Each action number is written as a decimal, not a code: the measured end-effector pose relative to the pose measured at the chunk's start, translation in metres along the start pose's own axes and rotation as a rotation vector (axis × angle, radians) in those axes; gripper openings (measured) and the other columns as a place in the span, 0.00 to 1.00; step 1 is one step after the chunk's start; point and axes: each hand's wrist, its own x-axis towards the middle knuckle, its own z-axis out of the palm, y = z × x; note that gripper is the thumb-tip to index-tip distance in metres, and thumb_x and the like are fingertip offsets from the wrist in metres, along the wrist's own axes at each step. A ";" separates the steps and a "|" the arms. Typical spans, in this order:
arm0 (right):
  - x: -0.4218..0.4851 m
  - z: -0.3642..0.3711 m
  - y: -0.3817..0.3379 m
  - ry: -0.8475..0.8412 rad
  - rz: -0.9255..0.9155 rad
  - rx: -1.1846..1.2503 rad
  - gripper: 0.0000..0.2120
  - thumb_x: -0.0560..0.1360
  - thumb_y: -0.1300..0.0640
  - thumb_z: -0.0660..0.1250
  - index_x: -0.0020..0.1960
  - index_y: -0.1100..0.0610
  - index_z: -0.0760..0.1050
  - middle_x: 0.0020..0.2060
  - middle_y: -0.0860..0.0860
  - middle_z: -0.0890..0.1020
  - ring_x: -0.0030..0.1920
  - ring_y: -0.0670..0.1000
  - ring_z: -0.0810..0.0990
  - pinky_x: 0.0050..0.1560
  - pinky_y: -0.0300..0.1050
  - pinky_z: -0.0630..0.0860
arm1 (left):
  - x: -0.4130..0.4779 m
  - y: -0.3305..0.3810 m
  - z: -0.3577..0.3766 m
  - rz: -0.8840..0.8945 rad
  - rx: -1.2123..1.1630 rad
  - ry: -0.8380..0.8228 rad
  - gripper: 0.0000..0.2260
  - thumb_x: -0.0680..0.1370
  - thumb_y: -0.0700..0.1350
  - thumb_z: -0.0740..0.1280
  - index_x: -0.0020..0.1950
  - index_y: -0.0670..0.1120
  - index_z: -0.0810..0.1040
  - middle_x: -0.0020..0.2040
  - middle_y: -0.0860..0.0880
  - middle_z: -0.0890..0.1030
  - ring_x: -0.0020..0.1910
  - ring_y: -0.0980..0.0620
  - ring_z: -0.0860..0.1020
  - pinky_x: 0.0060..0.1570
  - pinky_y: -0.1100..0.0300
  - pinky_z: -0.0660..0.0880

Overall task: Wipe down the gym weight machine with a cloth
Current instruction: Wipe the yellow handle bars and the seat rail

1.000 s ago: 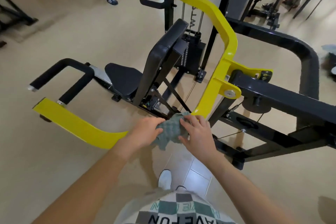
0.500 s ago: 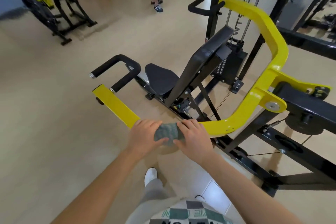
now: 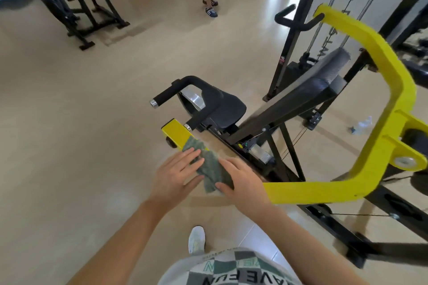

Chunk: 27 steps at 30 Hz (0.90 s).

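Head view: a ribbed, grey-green cloth (image 3: 209, 166) lies draped over the weight machine's yellow lever arm (image 3: 312, 190), close to its free end. The left hand (image 3: 176, 176) and right hand (image 3: 243, 180) press it down with straight fingers, gripping nothing.

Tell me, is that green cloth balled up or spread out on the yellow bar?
Spread out. The cloth lies mostly flat along the yellow bar, under the fingers of the left hand and right hand.
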 end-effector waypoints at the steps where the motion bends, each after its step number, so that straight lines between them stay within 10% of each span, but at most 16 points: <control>1: 0.006 0.004 -0.007 0.010 -0.019 -0.016 0.30 0.76 0.50 0.72 0.75 0.52 0.68 0.67 0.50 0.74 0.64 0.54 0.74 0.63 0.51 0.75 | 0.001 -0.012 -0.003 0.003 -0.005 0.022 0.14 0.81 0.51 0.70 0.62 0.46 0.84 0.68 0.49 0.79 0.70 0.50 0.76 0.67 0.49 0.75; 16: 0.113 0.030 -0.075 0.047 0.002 -0.138 0.31 0.74 0.49 0.74 0.74 0.53 0.70 0.67 0.52 0.71 0.63 0.55 0.74 0.59 0.52 0.78 | 0.037 -0.113 -0.011 -0.210 -0.007 0.222 0.10 0.78 0.51 0.71 0.55 0.49 0.87 0.54 0.51 0.87 0.53 0.50 0.85 0.49 0.53 0.79; 22: 0.131 0.027 -0.084 0.003 0.039 -0.082 0.33 0.74 0.47 0.73 0.76 0.54 0.67 0.67 0.51 0.67 0.63 0.53 0.72 0.61 0.50 0.76 | 0.047 -0.117 -0.019 -0.714 -0.603 -0.059 0.17 0.77 0.61 0.66 0.59 0.54 0.85 0.48 0.58 0.86 0.45 0.62 0.82 0.50 0.52 0.81; 27: 0.113 0.024 -0.077 -0.008 0.077 -0.038 0.33 0.76 0.47 0.72 0.77 0.53 0.66 0.69 0.49 0.68 0.64 0.51 0.72 0.63 0.47 0.76 | 0.034 -0.094 -0.024 -0.914 -0.649 0.119 0.11 0.77 0.50 0.74 0.58 0.55 0.79 0.55 0.55 0.79 0.52 0.57 0.76 0.50 0.60 0.74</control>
